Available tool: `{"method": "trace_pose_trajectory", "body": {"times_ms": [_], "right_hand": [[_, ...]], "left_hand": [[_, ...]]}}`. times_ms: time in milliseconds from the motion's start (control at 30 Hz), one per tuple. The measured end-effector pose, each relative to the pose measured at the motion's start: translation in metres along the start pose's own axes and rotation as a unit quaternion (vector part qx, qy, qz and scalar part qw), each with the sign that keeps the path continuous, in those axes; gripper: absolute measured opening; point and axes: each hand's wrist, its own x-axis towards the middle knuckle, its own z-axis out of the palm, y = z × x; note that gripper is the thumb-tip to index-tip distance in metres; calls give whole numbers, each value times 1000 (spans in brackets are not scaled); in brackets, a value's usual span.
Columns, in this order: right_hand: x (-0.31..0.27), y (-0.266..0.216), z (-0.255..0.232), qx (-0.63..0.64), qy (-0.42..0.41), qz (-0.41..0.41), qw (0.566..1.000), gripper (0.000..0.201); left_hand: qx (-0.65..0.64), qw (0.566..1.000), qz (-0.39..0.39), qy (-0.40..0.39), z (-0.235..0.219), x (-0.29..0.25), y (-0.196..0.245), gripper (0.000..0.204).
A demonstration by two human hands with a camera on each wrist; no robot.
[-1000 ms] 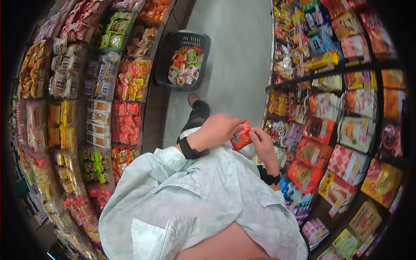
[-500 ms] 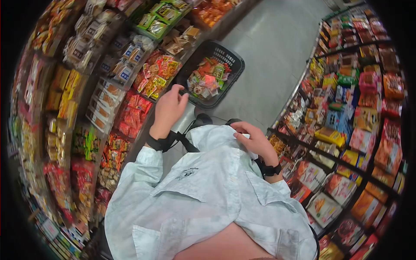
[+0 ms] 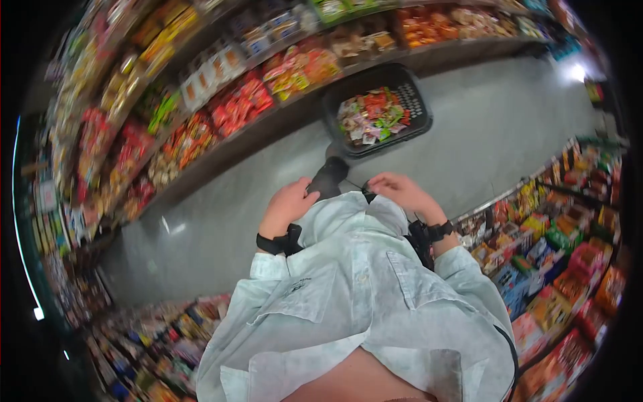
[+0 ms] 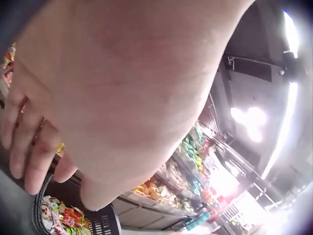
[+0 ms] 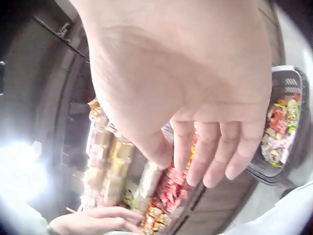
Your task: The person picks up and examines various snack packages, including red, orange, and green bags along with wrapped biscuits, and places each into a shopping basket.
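In the head view my left hand [image 3: 288, 204] is held at the left of my waist, near my leg, with nothing in it. My right hand [image 3: 405, 194] hovers in front of my shirt, empty as well, its fingers loosely bent. Beyond both hands a black shopping basket [image 3: 418, 134] stands on the floor beside the shelf, and a heap of small snack packets [image 3: 375, 114] in red, green and white lies inside. The left wrist view shows the left fingers [image 4: 44, 147] extended above the basket. Relaxed right fingers [image 5: 210, 152] hang down in the right wrist view.
A long shelf [image 3: 321, 94] of bagged snacks curves along the far side, with red packets [image 3: 241, 104] at its front. Another packed shelf [image 3: 542, 248] runs along the right. Grey floor [image 3: 201, 187] lies between them. My foot [image 3: 335, 157] is close to the basket.
The red packet that both hands held is out of them. The left hand reached toward the basket, then drew back to the waist. The view has turned, placing the basket further right.
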Motion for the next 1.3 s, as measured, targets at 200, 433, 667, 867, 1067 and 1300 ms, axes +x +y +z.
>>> {"method": "trace_pose_trajectory", "body": {"times_ms": [200,433,667,867,1067,1300], "right_hand": [[53,249,-73,69,158,272,947,24],[-42,310,-36,318,206,284,881,19],[-87,312,33,140,250,421,860,17],[-21,204,109,75,271,350,893,21],[76,112,139,-69,188,279,939,20],[168,60,176,-129,111,313,934,22]], "left_hand": [[-52,988,-87,114,1,-64,-27,47],[-95,975,-166,113,3,-105,-66,48],[-230,971,-62,35,38,-27,-138,43],[-319,944,-42,69,55,-17,-273,38],[-150,971,-181,38,128,-90,-549,28],[-564,654,-425,272,115,-245,-585,23]]}}
